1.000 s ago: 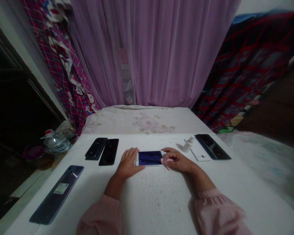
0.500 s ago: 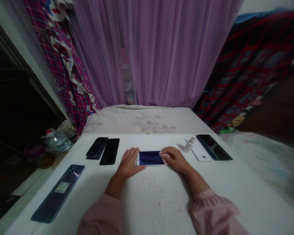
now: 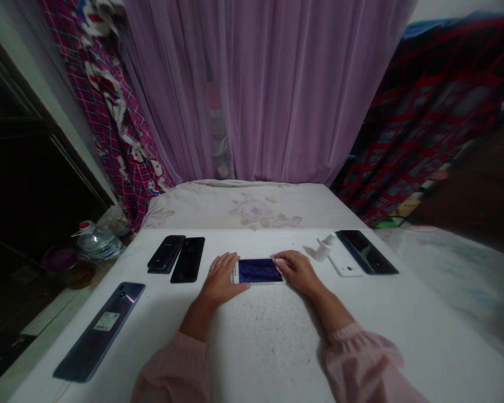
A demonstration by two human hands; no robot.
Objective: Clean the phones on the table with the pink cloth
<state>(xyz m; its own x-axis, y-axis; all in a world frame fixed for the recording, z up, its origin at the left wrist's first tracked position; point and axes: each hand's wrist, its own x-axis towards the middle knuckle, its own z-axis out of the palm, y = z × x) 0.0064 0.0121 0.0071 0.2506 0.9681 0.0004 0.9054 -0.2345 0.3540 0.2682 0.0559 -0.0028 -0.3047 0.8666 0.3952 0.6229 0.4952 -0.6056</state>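
A white-framed phone (image 3: 258, 271) lies flat on the white tabletop, its dark blue screen facing up. My left hand (image 3: 222, 279) grips its left end, thumb along the near edge and fingers at the far corner. At the right end, my right hand (image 3: 296, 271) presses a small pink cloth (image 3: 279, 262) against the screen, near the far right corner. Most of the cloth is hidden under the fingers.
To the left are a dark phone with a label (image 3: 105, 327), a black phone (image 3: 188, 259) and stacked dark phones (image 3: 166, 253). On the right stand a white spray bottle (image 3: 325, 247), a white phone (image 3: 344, 265) and dark phones (image 3: 367, 252).
My right hand has shifted slightly left and away from me with the cloth, toward the phone's far edge. My left hand and the phone have not moved.
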